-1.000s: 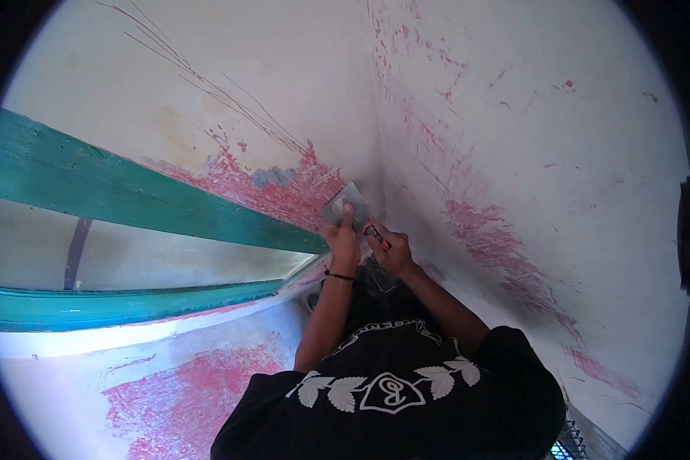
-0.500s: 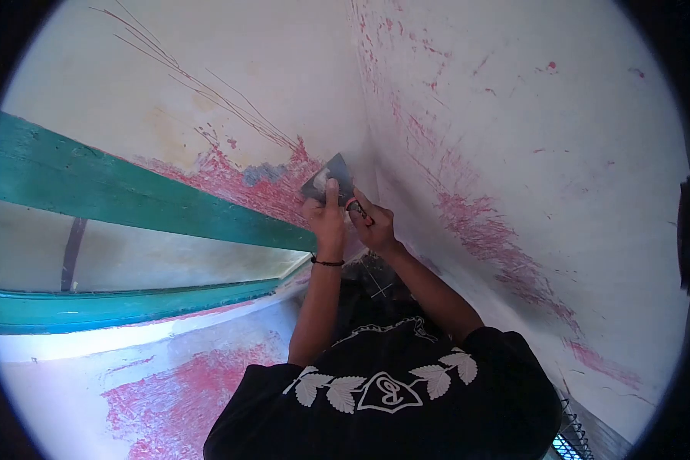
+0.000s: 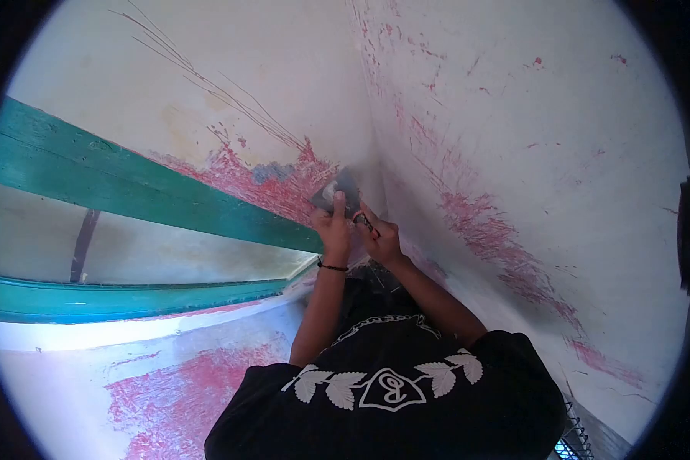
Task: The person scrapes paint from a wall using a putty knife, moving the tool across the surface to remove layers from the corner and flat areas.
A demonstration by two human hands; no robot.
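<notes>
A scraper (image 3: pixel 343 186) with a broad grey metal blade lies against the pink-marked wall (image 3: pixel 284 195), close to the corner. Its red and black handle (image 3: pixel 366 223) is in my right hand (image 3: pixel 383 241), with the fingers wrapped round it. My left hand (image 3: pixel 333 228) presses on the blade, its thumb or a finger stretched up along the metal and the other fingers bent at the blade's lower edge. A dark bracelet sits on my left wrist. Pale material shows on the blade beside that digit.
A green beam (image 3: pixel 146 184) runs from the left toward the corner, with a second turquoise beam (image 3: pixel 130 300) below it. The right wall (image 3: pixel 529 153) carries pink scratches. Thin brown lines cross the upper left wall. A metal lattice (image 3: pixel 576 433) shows at the lower right.
Both hands and the scraper sit slightly lower and further right in the view. The walls and beams have also shifted a little in the picture. Both hands keep their hold.
</notes>
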